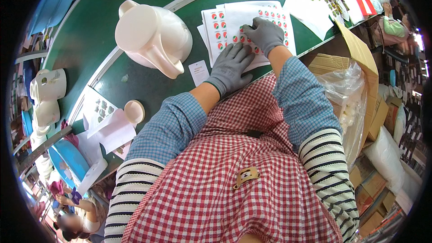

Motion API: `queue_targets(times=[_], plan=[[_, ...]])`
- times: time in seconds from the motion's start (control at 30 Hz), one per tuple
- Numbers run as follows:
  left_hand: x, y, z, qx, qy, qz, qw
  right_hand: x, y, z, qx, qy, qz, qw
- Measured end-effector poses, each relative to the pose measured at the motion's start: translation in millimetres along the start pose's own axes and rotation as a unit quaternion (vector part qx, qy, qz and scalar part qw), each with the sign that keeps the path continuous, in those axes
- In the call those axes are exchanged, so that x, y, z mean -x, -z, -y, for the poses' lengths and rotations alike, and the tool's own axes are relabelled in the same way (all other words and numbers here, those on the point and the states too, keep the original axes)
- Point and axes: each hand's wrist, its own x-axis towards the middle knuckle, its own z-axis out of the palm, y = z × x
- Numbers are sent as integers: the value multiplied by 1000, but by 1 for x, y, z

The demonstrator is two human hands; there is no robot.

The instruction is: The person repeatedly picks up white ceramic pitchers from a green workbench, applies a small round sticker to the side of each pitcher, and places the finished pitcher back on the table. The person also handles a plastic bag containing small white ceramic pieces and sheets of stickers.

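Several white sheets printed with rows of round red and green stickers (220, 24) lie stacked on the green table. My left hand (230, 68), in a grey glove, rests flat on the lower edge of the sheets with its fingers stretched out. On the same stack, my gloved right hand (266, 36) has its fingers bent together against the sticker rows; whatever its fingertips hold is hidden. A cream-white plastic jug (180, 36) with a lid and handle stands left of the sheets. Between the jug and my left hand lies a small white card (199, 73).
A cardboard box (369, 103) lined with clear plastic stands at my right. More sticker sheets (310, 4) lie at the far right of the table. Left are a roll of tape (134, 111), loose papers (112, 130) and white jugs (48, 85). Other people sit at both sides.
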Motion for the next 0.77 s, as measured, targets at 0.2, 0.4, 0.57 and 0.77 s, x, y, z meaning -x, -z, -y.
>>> queue_targets(times=[0.2, 0.4, 0.57, 0.77], plan=[[1, 4, -4, 7, 7, -6, 1000, 35, 14, 1, -135, 0, -56, 989], [26, 17, -9, 86, -85, -132, 984, 87, 9, -35, -430, -38, -75, 899], [140, 73, -19, 495, 193, -290, 796, 168, 5, -83, -653, -69, -87, 749], [139, 141, 29, 414, 313, -224, 825, 210, -18, -82, -702, -52, -83, 706]])
